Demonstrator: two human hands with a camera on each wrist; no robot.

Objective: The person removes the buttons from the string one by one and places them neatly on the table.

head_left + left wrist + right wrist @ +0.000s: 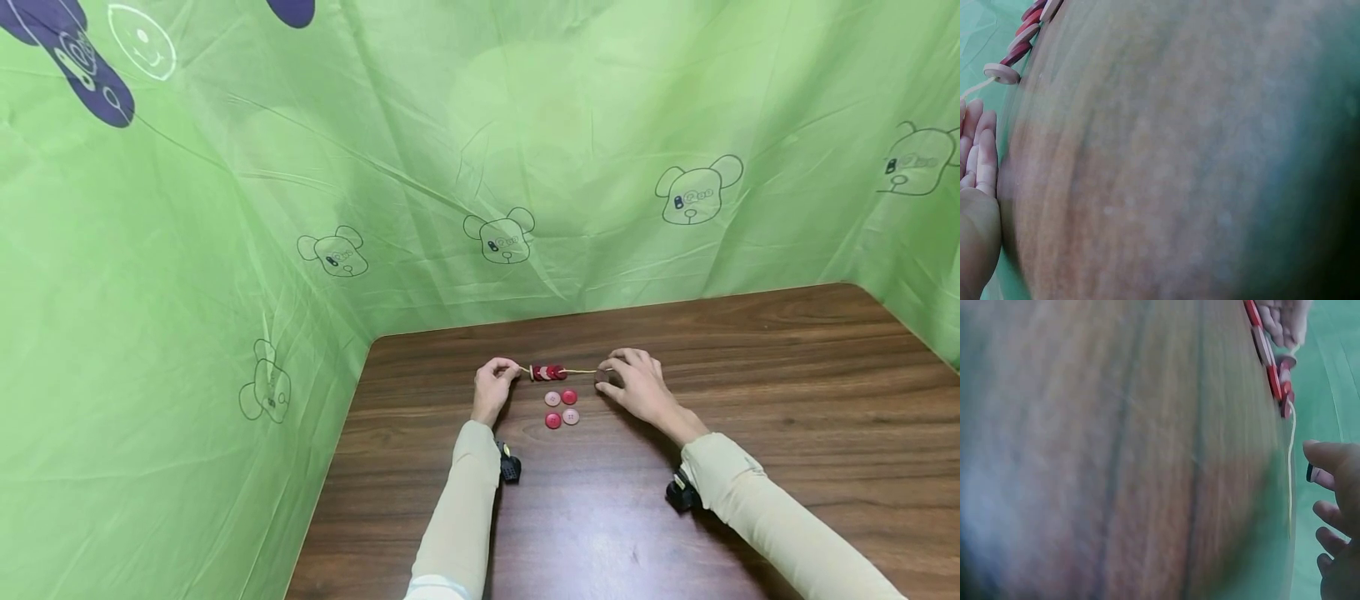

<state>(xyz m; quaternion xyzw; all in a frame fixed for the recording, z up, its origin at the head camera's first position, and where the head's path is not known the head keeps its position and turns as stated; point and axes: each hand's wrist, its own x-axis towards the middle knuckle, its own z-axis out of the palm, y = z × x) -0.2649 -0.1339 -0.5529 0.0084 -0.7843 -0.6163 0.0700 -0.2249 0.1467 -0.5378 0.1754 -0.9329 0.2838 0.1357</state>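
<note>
A pale yellow cord (579,371) carries a row of pink, red and dark red buttons (547,372) threaded close together. My left hand (495,387) pinches the cord just left of the row; in the left wrist view a pale pink button (1002,73) sits nearest the fingers. To the right, my right hand (636,385) holds a small dark disc, apparently a button (1311,473), edge-on between thumb and forefinger. Beside that hand, the free length of cord (1291,469) runs past the fingertips on the tabletop.
Two red buttons, one nearer me (552,421), and two pink ones, one at the right (571,417), lie on the brown wooden table (585,533) just below the cord. Green cloth (420,167) hangs behind the table's far and left edges.
</note>
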